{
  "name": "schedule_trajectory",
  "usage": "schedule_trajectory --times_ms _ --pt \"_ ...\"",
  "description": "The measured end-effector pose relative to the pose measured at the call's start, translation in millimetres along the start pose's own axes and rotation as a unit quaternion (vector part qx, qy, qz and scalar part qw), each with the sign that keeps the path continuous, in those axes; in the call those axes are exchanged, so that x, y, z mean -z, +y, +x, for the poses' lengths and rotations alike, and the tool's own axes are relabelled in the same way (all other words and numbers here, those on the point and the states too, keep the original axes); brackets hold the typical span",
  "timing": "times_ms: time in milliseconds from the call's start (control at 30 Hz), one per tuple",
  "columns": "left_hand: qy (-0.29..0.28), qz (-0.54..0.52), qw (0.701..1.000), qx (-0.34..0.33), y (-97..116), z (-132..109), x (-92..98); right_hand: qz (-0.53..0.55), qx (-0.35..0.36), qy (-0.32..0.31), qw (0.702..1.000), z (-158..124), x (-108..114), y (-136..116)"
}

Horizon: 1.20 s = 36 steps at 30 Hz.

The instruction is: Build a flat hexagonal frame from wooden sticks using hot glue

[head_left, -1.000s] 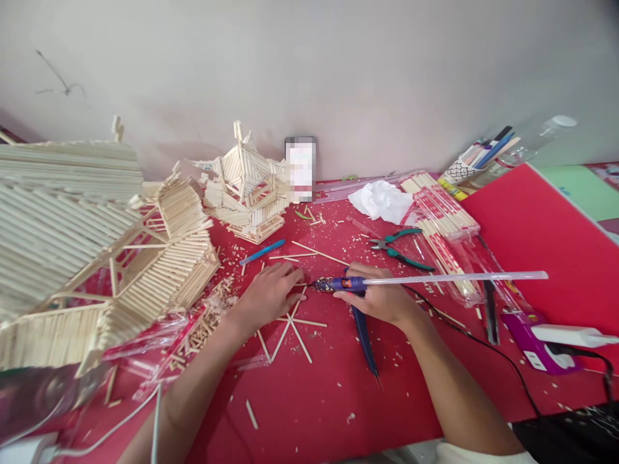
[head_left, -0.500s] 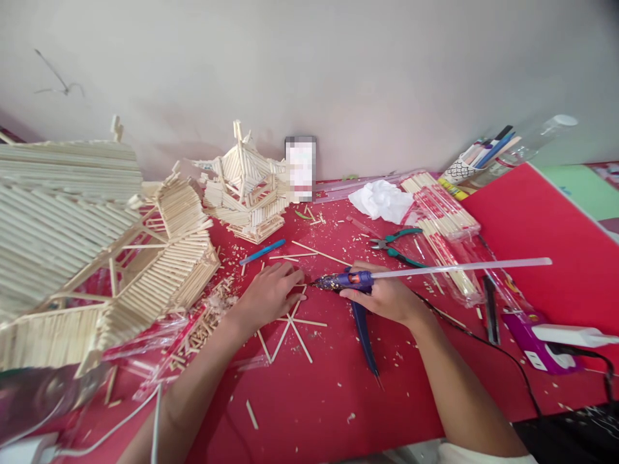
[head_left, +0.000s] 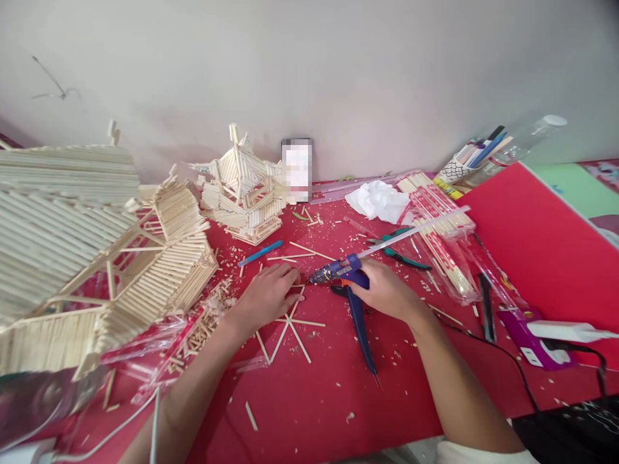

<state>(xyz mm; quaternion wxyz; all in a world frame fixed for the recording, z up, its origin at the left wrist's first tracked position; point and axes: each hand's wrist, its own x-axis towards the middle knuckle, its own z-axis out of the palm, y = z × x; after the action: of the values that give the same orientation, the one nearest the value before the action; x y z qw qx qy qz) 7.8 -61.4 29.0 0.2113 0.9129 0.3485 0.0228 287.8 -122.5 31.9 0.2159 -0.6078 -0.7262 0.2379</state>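
My right hand (head_left: 387, 291) is closed round a blue glue gun (head_left: 344, 270) with a long clear glue stick (head_left: 416, 229) slanting up to the right. Its nozzle points left at the middle of a star of thin wooden sticks (head_left: 287, 322) lying on the red table (head_left: 309, 399). My left hand (head_left: 265, 295) rests on those sticks with its fingers curled down on them, right beside the nozzle. A dark blue pointed tool (head_left: 362, 335) lies under the gun.
Large stick-built models (head_left: 97, 258) fill the left; a smaller one (head_left: 246, 193) stands at the back. Green-handled pliers (head_left: 401, 248), packs of chopsticks (head_left: 440, 225), crumpled tissue (head_left: 380, 200), a pen cup (head_left: 464, 164), a purple power strip (head_left: 532, 338) with cables sit to the right.
The glue gun has tilted: its rear and the glue stick swung up and toward the back, from nearly level to a steep slant. My left hand stayed on the sticks.
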Motion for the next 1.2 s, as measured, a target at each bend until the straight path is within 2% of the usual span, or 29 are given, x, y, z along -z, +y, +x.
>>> schedule_trajectory --times_ms 67,233,433,933,1000,1133,1200 --pt "-0.004 -0.003 1.000 0.005 0 0 0.8 -0.010 -0.010 0.010 1.000 0 -1 -2" --pt "-0.010 0.010 1.000 0.009 2 0 3.3 -0.007 0.005 -0.016 1.000 0 0 -7" --pt "-0.018 0.003 1.000 0.015 4 1 6.3 -0.004 -0.008 0.018 1.000 1 2 -4" --pt "-0.019 0.012 1.000 0.021 5 1 7.2 0.023 -0.005 -0.014 1.000 2 1 -5" --pt "-0.020 0.009 1.000 0.020 5 1 7.3 0.019 -0.020 -0.010 1.000 1 2 -4" --pt "-0.015 0.006 1.000 0.013 5 1 6.6 0.024 -0.043 -0.040 0.998 1 9 5" --pt "-0.012 0.005 1.000 0.008 4 0 5.7 0.034 -0.042 -0.023 0.998 1 12 10"
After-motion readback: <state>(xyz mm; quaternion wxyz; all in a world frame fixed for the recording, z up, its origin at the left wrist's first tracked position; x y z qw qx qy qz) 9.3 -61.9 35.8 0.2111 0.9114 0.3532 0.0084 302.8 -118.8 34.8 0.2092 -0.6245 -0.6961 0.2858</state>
